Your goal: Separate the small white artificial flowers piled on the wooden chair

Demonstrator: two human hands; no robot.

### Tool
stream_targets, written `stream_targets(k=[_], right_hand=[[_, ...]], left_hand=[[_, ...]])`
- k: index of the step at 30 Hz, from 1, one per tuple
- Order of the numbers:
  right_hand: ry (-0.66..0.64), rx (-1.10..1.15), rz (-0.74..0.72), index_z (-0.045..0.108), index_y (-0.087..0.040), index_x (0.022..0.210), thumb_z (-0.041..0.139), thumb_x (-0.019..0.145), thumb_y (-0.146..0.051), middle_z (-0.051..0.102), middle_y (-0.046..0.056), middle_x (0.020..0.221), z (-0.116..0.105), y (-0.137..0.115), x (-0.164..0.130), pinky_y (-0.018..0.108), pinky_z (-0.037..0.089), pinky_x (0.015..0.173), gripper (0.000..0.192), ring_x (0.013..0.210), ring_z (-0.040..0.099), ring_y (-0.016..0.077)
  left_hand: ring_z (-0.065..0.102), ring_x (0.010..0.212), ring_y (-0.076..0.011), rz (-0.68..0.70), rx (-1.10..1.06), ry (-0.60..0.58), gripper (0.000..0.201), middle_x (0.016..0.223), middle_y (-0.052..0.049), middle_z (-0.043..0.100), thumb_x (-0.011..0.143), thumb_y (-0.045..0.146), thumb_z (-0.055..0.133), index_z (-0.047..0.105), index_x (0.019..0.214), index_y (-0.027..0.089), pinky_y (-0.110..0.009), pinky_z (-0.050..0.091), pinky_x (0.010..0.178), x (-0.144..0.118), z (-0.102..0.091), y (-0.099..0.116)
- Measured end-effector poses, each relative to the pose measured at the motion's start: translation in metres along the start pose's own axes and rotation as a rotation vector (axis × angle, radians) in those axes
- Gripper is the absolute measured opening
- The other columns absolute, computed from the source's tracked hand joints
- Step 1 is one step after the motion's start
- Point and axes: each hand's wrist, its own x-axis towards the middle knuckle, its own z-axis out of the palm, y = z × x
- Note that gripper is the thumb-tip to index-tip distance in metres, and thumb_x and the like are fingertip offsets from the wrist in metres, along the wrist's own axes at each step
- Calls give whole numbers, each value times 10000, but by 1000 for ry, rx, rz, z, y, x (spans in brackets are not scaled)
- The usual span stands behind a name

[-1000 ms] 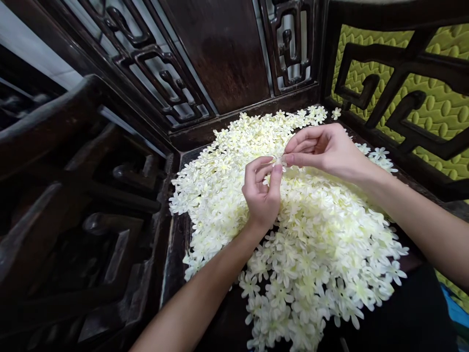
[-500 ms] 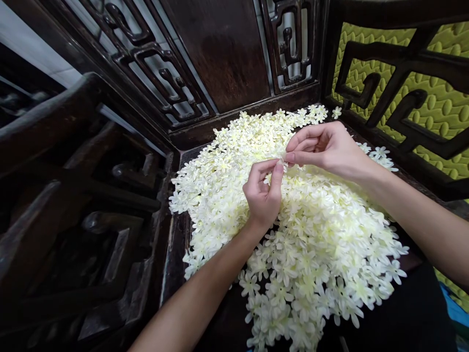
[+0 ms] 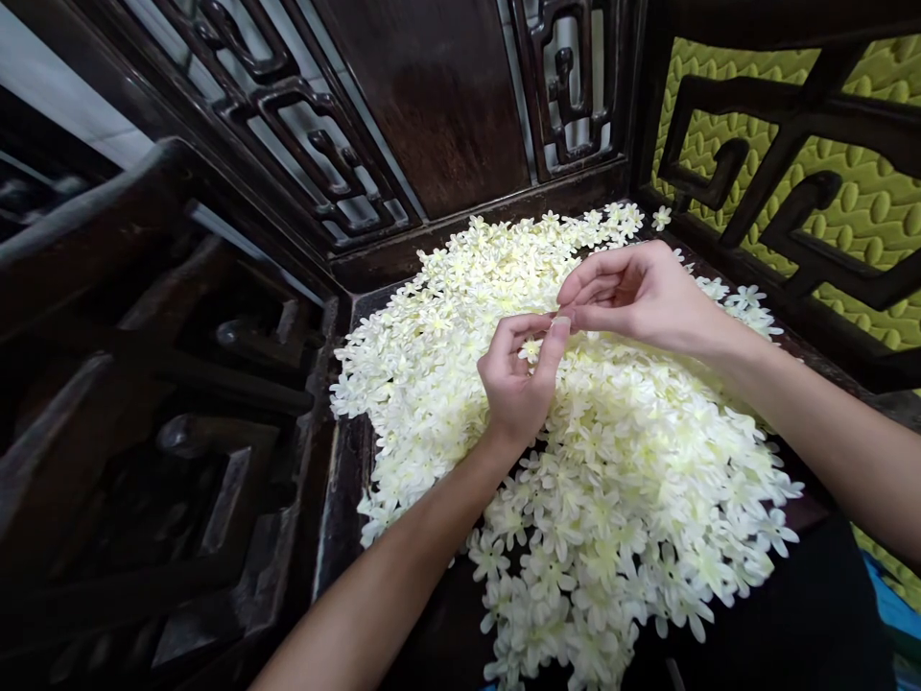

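Note:
A big heap of small white artificial flowers with pale yellow centres spreads over a dark wooden seat and down towards my lap. Above its middle, my left hand is closed in a pinch of thumb and forefinger, with a pale bit of a white flower at the tips. My right hand comes in from the right, thumb and fingers pressed together, its tips touching those of the left. What the right fingertips hold is too small and covered to make out. One flower shows in the gap between my left thumb and forefinger.
Carved dark wooden armrests rise at the left and right, and a wooden backrest panel stands behind the heap. Yellow-green quilted fabric shows through the right armrest. A single flower lies near the back right corner.
My left thumb tip has shifted slightly right, closer against the right fingertips. The right hand has barely moved. The heap looks the same.

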Motion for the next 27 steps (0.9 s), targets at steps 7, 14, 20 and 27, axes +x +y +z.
stream_targets(k=[7, 14, 20, 27], right_hand=[[3, 11, -23, 754, -128, 863, 804, 731, -91, 768, 64, 805, -1, 7, 1, 236, 630, 675, 145, 721, 744, 160], [28, -17, -47, 752, -129, 847, 799, 723, -81, 756, 50, 802, -1, 6, 1, 237, 609, 672, 142, 706, 712, 138], [28, -20, -67, 747, -122, 845, 770, 732, -58, 739, 30, 763, -1, 8, 1, 203, 581, 634, 132, 667, 680, 109], [63, -7, -85, 752, -165, 808, 745, 739, -47, 736, 18, 763, 0, 7, 0, 221, 569, 612, 138, 658, 677, 117]], left_hand=[[622, 694, -76, -33, -5, 5, 162, 778, -1, 653, 920, 356, 632, 645, 922, 195, -173, 477, 588, 0, -1, 0], [540, 589, -52, -1, 35, 25, 208, 781, 10, 657, 972, 373, 537, 597, 902, 187, -181, 421, 537, -1, -2, -2], [624, 708, -82, -1, 9, 28, 204, 810, -3, 666, 976, 371, 530, 579, 897, 189, -208, 488, 640, -1, 0, -4], [632, 746, -97, 2, -19, 26, 210, 825, -13, 668, 973, 374, 536, 577, 882, 190, -237, 515, 688, -1, -1, -4]])
